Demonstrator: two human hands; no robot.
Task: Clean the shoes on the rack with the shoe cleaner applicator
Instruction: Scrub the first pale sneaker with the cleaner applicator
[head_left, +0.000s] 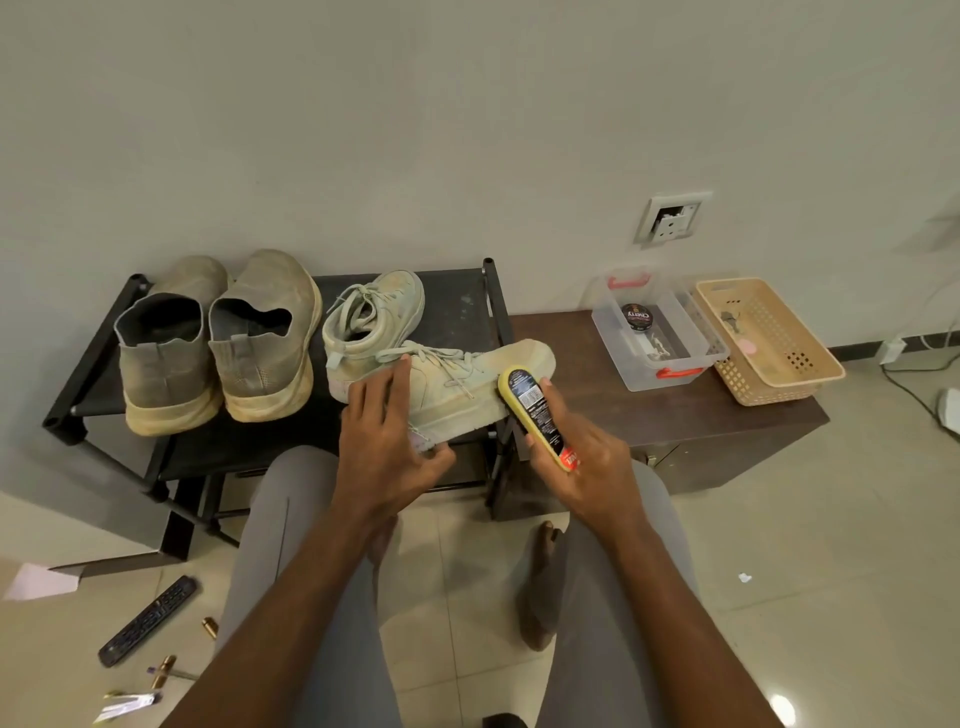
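A pale green sneaker lies on its side across the right end of the black shoe rack, toe pointing right. My left hand grips its heel end, thumb under the sole. My right hand holds a yellow and black shoe cleaner applicator, whose upper end touches the sneaker's sole edge. The matching green sneaker stands behind it. A pair of dusty grey slip-on shoes sits at the rack's left, heels toward me.
Right of the rack, a dark wooden bench carries a clear plastic box with a polish tin and a beige basket. A remote and small items lie on the tiled floor at left. My knees fill the foreground.
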